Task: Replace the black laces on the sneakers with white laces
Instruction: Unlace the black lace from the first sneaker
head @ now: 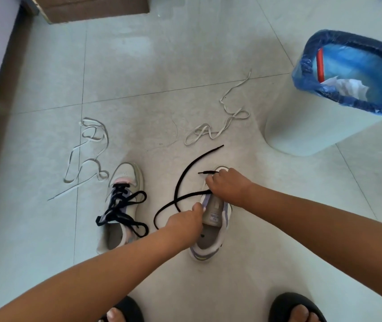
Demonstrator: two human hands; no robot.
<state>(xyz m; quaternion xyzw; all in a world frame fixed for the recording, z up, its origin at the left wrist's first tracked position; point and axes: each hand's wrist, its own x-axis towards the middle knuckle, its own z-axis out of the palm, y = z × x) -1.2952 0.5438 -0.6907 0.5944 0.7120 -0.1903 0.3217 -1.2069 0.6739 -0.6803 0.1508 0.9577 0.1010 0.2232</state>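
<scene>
Black lace point(186, 180) pinched in both hands' grip, tongue label point(213, 217) unreadable.

Glossy tiled floor point(185, 54); matt woven black lace point(185, 173); crinkled blue plastic bin liner point(301, 68); rough brown cardboard box point(92, 8).

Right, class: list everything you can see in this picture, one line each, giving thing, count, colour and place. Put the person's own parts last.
Sneakers: 2, off-white; left sneaker still laced, right sneaker nearly unlaced.
Black laces: 2; tied lace on the left sneaker, loose lace trailing from the right sneaker.
White laces: 2, on the floor; one far left, one beyond the sneakers.
Bin: 1, white with blue liner, right.
Cardboard box: 1, brown, top left.
Sandals: 2, black, bottom edge.
Left hand: pinches the loose lace.
Right hand: grips the same lace over the right sneaker.
</scene>
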